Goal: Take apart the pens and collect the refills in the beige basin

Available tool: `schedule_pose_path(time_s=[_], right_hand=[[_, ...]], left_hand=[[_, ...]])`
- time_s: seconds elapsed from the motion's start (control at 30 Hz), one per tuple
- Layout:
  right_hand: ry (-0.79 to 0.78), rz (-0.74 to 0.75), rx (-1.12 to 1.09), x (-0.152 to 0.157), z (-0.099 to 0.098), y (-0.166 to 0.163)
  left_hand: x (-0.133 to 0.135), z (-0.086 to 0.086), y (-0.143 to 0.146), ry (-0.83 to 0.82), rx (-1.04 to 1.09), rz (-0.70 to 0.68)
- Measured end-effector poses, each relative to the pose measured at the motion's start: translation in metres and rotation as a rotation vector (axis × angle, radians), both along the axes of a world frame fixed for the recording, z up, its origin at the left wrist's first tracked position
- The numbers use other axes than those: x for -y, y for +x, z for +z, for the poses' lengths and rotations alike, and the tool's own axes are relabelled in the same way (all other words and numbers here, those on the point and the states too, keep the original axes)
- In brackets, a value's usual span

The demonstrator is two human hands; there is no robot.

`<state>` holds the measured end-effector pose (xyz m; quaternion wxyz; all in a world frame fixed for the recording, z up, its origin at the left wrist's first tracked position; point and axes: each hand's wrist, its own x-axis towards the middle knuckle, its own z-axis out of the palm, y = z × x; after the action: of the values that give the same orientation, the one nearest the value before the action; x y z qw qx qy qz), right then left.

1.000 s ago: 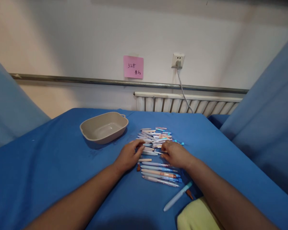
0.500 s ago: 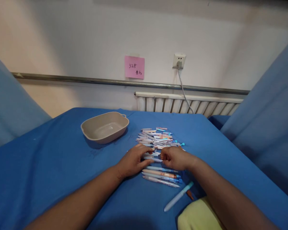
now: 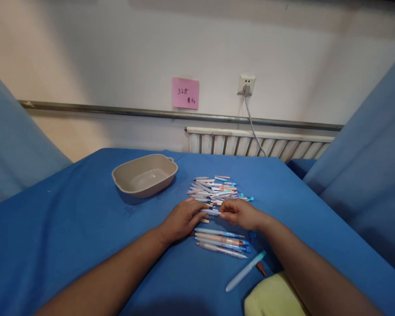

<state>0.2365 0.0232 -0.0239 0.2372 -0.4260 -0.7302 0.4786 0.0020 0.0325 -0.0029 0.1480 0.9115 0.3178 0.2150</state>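
Note:
A pale pen (image 3: 211,212) lies crosswise between my two hands. My left hand (image 3: 182,220) is closed at its left end, with thumb and fingers pinched together. My right hand (image 3: 238,214) pinches the pen's right end between thumb and fingertips. Just beyond my hands, a loose pile of pens (image 3: 213,188) in white, grey, blue and orange lies on the blue cloth. Nearer to me, several pens (image 3: 221,240) lie side by side in a row. A short pale tip (image 3: 205,221) sticks out under my left thumb; the rest is hidden.
On the left stands a beige plastic basin (image 3: 145,176). One pen with a teal end (image 3: 245,271) lies near a brown object (image 3: 260,268) and yellow-green fabric (image 3: 273,296). Blue cloth (image 3: 85,219) covers the surface. A radiator (image 3: 250,142) and curtains (image 3: 365,131) border it.
My left thumb has moved up and closed toward the fingers. The pale pen now spans both hands, slightly farther from me, and my right fingers have shifted along with it.

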Motion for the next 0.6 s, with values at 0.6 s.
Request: schedule_pose_path(time_s=[0.6], right_hand=[[0.351,-0.038,0.518,-0.001,0.009,0.008]], left_hand=[[-0.015,0.004,-0.02,0.013,0.108,0.11]])
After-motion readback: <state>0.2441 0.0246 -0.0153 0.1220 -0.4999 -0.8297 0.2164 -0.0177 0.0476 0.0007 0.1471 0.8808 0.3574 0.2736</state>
